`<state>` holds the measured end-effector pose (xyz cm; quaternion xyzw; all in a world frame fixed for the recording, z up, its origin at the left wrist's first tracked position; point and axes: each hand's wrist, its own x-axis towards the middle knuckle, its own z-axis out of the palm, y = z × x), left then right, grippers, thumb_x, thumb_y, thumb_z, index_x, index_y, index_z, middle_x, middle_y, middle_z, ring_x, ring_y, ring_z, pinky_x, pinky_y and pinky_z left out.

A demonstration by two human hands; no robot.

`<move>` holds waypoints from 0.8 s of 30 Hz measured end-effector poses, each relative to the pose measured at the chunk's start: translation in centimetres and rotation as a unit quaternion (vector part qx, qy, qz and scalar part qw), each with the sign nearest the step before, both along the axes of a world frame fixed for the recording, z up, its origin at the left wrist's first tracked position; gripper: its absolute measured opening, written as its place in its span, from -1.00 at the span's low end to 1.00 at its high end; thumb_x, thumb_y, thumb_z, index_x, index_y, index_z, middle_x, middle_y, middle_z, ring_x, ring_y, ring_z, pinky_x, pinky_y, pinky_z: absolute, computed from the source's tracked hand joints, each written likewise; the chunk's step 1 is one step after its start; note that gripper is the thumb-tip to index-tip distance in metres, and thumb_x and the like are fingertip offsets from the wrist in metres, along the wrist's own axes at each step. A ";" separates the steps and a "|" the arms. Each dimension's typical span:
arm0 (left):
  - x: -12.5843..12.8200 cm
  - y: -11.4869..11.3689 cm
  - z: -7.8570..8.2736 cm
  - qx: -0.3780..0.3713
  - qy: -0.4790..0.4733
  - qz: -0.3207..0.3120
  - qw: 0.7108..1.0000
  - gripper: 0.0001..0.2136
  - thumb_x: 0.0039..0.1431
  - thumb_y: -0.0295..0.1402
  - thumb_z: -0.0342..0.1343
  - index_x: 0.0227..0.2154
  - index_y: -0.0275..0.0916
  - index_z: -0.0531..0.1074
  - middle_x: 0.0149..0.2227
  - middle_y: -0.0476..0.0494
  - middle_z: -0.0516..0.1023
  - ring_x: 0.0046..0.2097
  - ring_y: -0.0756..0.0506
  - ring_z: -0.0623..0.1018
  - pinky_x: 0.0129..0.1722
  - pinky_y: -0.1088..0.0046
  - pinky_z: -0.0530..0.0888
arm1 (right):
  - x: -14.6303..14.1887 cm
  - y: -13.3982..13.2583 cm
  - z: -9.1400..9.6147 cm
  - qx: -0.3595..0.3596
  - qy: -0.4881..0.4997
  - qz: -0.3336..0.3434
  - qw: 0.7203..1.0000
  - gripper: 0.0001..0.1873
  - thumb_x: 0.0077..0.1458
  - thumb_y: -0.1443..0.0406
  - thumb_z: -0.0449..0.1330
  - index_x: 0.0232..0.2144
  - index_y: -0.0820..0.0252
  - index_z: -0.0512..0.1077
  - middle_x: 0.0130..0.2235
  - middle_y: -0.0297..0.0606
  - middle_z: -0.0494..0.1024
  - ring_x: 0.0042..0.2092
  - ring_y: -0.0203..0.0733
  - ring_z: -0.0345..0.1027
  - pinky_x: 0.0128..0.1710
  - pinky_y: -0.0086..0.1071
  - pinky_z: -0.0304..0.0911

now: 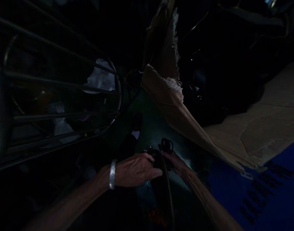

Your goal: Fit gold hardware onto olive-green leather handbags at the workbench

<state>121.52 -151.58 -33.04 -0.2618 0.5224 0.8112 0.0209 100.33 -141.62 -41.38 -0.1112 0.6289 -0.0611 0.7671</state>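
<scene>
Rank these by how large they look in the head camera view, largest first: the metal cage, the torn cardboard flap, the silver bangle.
1. Metal cage
2. Torn cardboard flap
3. Silver bangle

Nearness to the camera makes the true sizes unsure; this is only how they look.

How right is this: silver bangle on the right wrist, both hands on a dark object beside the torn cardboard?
Wrong wrist: the head view shows the silver bangle on the left wrist, not the right. The rest stands: the left hand and right hand are both on the dark object beside the torn cardboard.
</scene>
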 end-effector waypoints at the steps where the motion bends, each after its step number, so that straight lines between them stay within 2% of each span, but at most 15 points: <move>1: 1.1 -0.2 0.7 -0.040 -0.007 -0.015 0.999 -0.58 0.31 -0.26 -0.13 -0.68 -0.24 0.17 -0.66 0.12 0.21 -0.54 0.07 0.29 0.12 0.36 0.21 | 0.4 0.0 1.1 0.021 -0.019 -0.039 0.999 -0.57 0.02 0.00 0.25 -0.29 0.25 0.36 -0.47 -0.35 0.38 -0.44 -0.30 0.33 -0.42 -0.41 0.29; 3: 2.5 -0.2 2.1 -0.092 -0.031 -0.025 0.995 -0.65 0.24 -0.32 0.02 -0.66 -0.25 0.20 -0.62 0.13 0.28 -0.47 0.07 0.36 0.23 0.32 0.08 | 1.4 -0.2 2.9 0.047 -0.053 -0.094 0.993 -0.51 -0.09 -0.01 0.32 -0.28 0.22 0.34 -0.47 -0.38 0.35 -0.44 -0.31 0.30 -0.42 -0.42 0.27; 5: 3.1 0.2 3.3 -0.104 -0.049 -0.014 0.993 -0.73 0.17 -0.35 0.11 -0.61 -0.23 0.25 -0.51 0.10 0.40 -0.34 0.04 0.44 0.26 0.31 0.05 | 2.5 -0.7 4.3 0.058 -0.072 -0.135 0.986 -0.50 -0.14 0.00 0.36 -0.31 0.20 0.32 -0.48 -0.40 0.32 -0.46 -0.34 0.27 -0.43 -0.45 0.25; 8: 3.2 1.1 4.2 -0.109 -0.056 0.008 0.992 -0.81 0.11 -0.42 0.15 -0.54 -0.22 0.25 -0.46 0.10 0.41 -0.30 0.03 0.45 0.27 0.31 0.07 | 3.6 -2.0 5.4 0.051 -0.083 -0.179 0.979 -0.52 -0.15 0.00 0.37 -0.35 0.20 0.33 -0.48 -0.42 0.28 -0.46 -0.38 0.22 -0.44 -0.50 0.21; 10: 3.2 1.7 4.2 -0.107 -0.079 0.033 0.991 -0.81 0.05 -0.45 0.16 -0.50 -0.21 0.21 -0.43 0.07 0.39 -0.29 0.02 0.44 0.17 0.36 0.22 | 4.0 -3.0 5.6 0.039 -0.101 -0.204 0.973 -0.53 -0.15 0.02 0.38 -0.31 0.19 0.37 -0.49 -0.44 0.24 -0.47 -0.40 0.19 -0.45 -0.52 0.20; 12: 3.4 2.1 4.0 -0.092 -0.143 0.077 0.982 -0.86 0.06 -0.44 0.11 -0.45 -0.20 0.22 -0.35 0.00 0.40 -0.25 -0.02 0.43 -0.03 0.43 0.36 | 4.2 -3.7 5.7 0.036 -0.129 -0.208 0.969 -0.54 -0.15 0.07 0.40 -0.26 0.18 0.41 -0.50 -0.44 0.24 -0.46 -0.40 0.18 -0.43 -0.52 0.20; 14: 3.7 2.4 3.4 -0.061 -0.244 0.138 0.958 -0.91 0.15 -0.34 0.03 -0.29 -0.20 0.28 -0.25 -0.09 0.42 -0.22 -0.05 0.44 -0.17 0.43 0.39 | 4.4 -4.0 5.7 0.040 -0.147 -0.186 0.971 -0.52 -0.16 0.12 0.42 -0.20 0.18 0.42 -0.45 -0.40 0.31 -0.41 -0.37 0.24 -0.37 -0.49 0.25; 16: 4.1 2.5 2.6 -0.018 -0.322 0.183 0.929 -0.68 0.25 -0.21 -0.10 0.00 -0.22 0.24 -0.20 -0.13 0.43 -0.25 -0.06 0.45 -0.18 0.39 0.39 | 4.7 -3.9 5.7 0.039 -0.146 -0.146 0.978 -0.49 -0.16 0.14 0.42 -0.15 0.17 0.41 -0.36 -0.34 0.39 -0.34 -0.31 0.30 -0.30 -0.42 0.28; 18: 4.6 2.4 1.7 0.012 -0.347 0.181 0.920 -0.54 0.28 -0.14 -0.18 0.16 -0.25 0.11 -0.22 -0.13 0.44 -0.29 -0.06 0.45 -0.18 0.36 0.39 | 5.1 -3.6 5.7 0.026 -0.146 -0.104 0.983 -0.46 -0.15 0.13 0.41 -0.11 0.16 0.38 -0.31 -0.31 0.42 -0.34 -0.28 0.32 -0.33 -0.40 0.27; 20: 5.1 2.4 1.0 0.014 -0.320 0.129 0.938 -0.58 0.29 -0.19 -0.21 0.11 -0.27 0.21 -0.26 -0.13 0.43 -0.31 -0.05 0.44 -0.21 0.37 0.38 | 5.3 -3.4 5.5 -0.004 -0.163 -0.052 0.985 -0.50 -0.12 0.13 0.37 -0.14 0.19 0.37 -0.33 -0.31 0.42 -0.38 -0.29 0.28 -0.40 -0.43 0.22; 22: 5.6 2.4 0.5 0.007 -0.280 0.062 0.958 -0.66 0.28 -0.28 -0.23 -0.04 -0.28 0.35 -0.25 -0.15 0.42 -0.30 -0.04 0.43 -0.22 0.40 0.37 | 5.4 -3.5 5.3 -0.042 -0.186 0.012 0.982 -0.61 -0.07 0.15 0.32 -0.23 0.23 0.39 -0.38 -0.32 0.39 -0.39 -0.31 0.23 -0.41 -0.45 0.18; 24: 5.9 2.4 0.1 0.005 -0.253 0.021 0.967 -0.72 0.27 -0.35 -0.23 -0.18 -0.28 0.38 -0.24 -0.14 0.40 -0.32 -0.02 0.43 -0.27 0.45 0.36 | 5.4 -3.9 5.2 -0.075 -0.190 0.088 0.975 -0.73 -0.05 0.19 0.27 -0.33 0.26 0.39 -0.42 -0.35 0.35 -0.40 -0.32 0.19 -0.41 -0.47 0.15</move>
